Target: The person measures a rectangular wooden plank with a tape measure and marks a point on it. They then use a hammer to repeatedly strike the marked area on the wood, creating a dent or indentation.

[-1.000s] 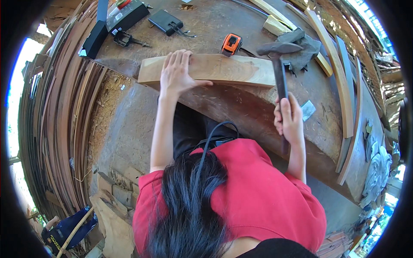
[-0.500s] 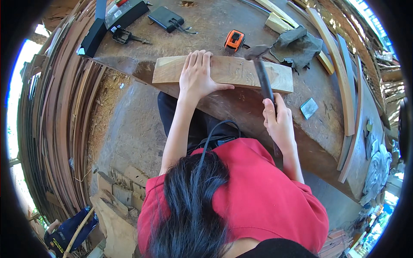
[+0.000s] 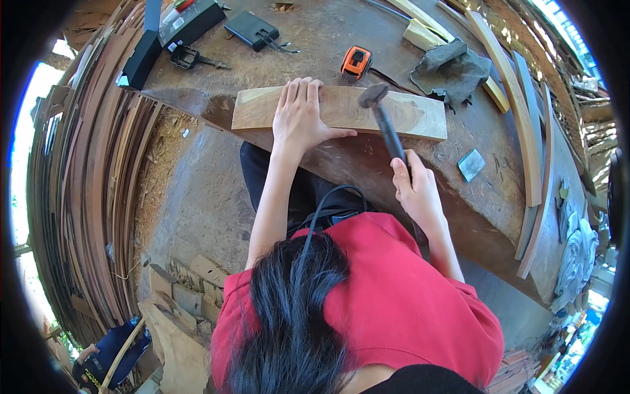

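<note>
Lining the far left, long wooden strips [image 3: 85, 184] curve past the worktop [image 3: 328, 36], where an open black box [image 3: 197, 27] and a black device with short cables [image 3: 252, 30] lie. Next comes the wooden block [image 3: 259, 109], resting along the worktop's near edge. The left hand [image 3: 299, 121] is clamped across it, fingertips at the far edge, thumb along the near one. The block seems already cut to shape; no nail, chisel or attached part shows, and whether any blow has landed, or how much hammering is left, cannot be told. Beyond it sits an orange tape measure [image 3: 356, 63]. The right hand [image 3: 417, 190], apart from the left, is closed around the handle of a hammer [image 3: 388, 131], its head over the block. Farthest right are a grey cloth [image 3: 451, 73] and pale timber lengths [image 3: 515, 105].
</note>
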